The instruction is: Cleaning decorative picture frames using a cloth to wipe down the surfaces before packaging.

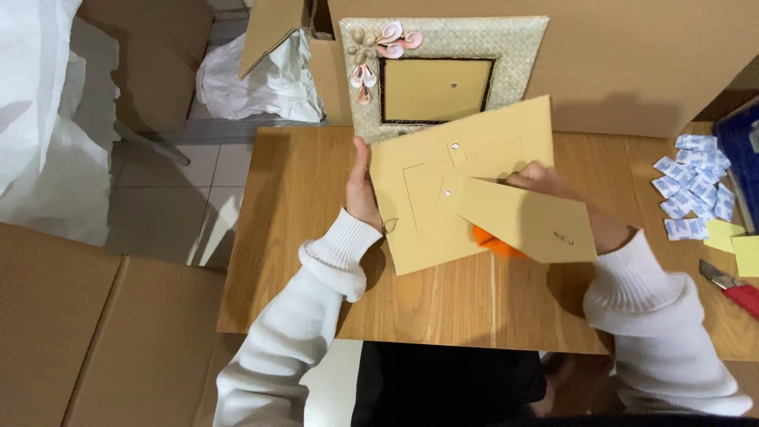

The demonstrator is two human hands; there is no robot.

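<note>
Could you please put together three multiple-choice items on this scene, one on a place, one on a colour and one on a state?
1. Where does the woven picture frame with shell decorations stand?
A. Upright at the far edge of the wooden table, against a large cardboard box
B. Flat on the tiled floor
C. Inside an open drawer

2. What colour is the handle of the utility knife at the table's right edge?
A. Green
B. Red
C. White

3. How is the tan cardboard backing board being handled?
A. It lies untouched
B. It is folded in half under a box
C. Both hands are on it

Answers: 1 A, the frame leans upright before the box. 2 B, the handle shows red. 3 C, the left hand grips its left edge while the right hand is at its hinged stand flap.
</note>
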